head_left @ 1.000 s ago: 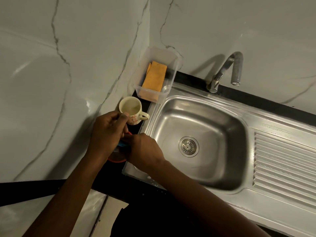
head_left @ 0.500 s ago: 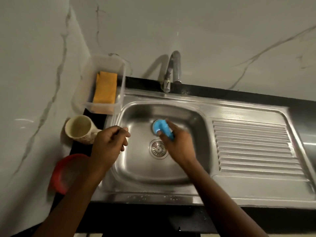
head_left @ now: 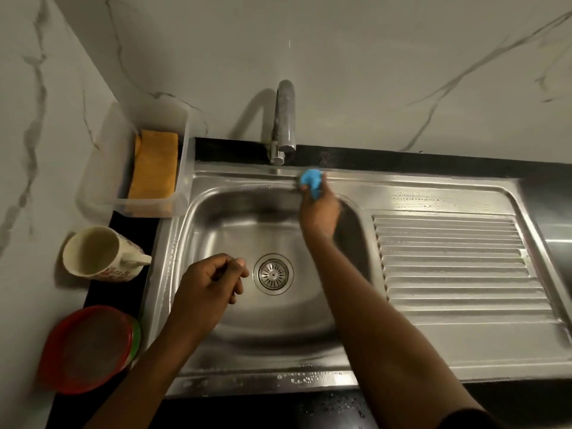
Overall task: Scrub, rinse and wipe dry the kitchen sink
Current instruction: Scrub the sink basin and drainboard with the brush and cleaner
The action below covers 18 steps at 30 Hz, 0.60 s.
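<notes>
One head view shows it all. The right hand (head_left: 320, 209) reaches across the basin, fingers closed round a blue scrubber (head_left: 310, 178) and pressing it to the back rim of the stainless sink (head_left: 235, 335), just right of the tap's (head_left: 284, 119) base; that placement suggests scrubbing has begun at the ledge, with the basin and the draining board (head_left: 458, 261) not yet done. The left hand (head_left: 210, 286) hovers over the basin beside the drain strainer (head_left: 273, 274), fingers loosely curled on nothing I can see, probably kept clear of the work. On the dark bench (head_left: 102, 292) left of the sink stand a cream mug (head_left: 93, 252), a red lidded container (head_left: 85, 348), and a clear tub (head_left: 102, 168) holding an orange cloth (head_left: 154, 165), likely parked there dry for the final wipe.
</notes>
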Each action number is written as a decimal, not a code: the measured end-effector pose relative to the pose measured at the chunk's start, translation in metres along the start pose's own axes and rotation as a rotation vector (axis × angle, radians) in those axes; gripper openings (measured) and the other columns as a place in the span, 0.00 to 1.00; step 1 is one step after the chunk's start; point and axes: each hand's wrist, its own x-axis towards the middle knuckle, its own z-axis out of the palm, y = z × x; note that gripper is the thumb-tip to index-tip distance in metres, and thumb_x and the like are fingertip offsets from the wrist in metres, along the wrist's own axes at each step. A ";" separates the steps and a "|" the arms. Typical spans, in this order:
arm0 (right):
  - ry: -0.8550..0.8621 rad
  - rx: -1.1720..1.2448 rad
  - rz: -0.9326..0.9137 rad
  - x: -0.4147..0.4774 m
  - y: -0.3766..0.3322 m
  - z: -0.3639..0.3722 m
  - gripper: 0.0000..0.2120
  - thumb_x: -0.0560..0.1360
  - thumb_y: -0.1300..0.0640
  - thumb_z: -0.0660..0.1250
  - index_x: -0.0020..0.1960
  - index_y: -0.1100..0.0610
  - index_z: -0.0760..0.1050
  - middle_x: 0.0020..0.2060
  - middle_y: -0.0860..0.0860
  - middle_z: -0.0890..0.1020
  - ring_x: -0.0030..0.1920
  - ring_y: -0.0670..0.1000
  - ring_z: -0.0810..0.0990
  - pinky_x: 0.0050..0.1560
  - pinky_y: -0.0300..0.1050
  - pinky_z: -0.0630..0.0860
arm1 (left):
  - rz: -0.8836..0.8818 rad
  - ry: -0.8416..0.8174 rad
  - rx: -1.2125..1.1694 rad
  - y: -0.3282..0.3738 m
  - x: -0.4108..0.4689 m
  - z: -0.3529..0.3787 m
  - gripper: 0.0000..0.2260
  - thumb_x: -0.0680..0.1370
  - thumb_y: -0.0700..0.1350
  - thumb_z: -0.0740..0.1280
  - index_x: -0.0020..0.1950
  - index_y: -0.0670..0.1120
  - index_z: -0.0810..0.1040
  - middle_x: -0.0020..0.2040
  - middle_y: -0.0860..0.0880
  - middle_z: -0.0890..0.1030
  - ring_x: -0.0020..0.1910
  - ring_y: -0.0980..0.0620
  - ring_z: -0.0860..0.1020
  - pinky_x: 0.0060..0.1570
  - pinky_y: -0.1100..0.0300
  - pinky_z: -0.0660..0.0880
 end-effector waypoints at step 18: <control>0.089 -0.147 0.042 0.024 0.000 -0.044 0.18 0.83 0.51 0.67 0.72 0.54 0.76 0.59 0.50 0.84 0.57 0.47 0.82 0.52 0.38 0.73 | -0.015 -0.001 0.001 -0.003 0.002 -0.001 0.15 0.85 0.45 0.66 0.40 0.54 0.84 0.33 0.46 0.82 0.31 0.49 0.78 0.37 0.54 0.75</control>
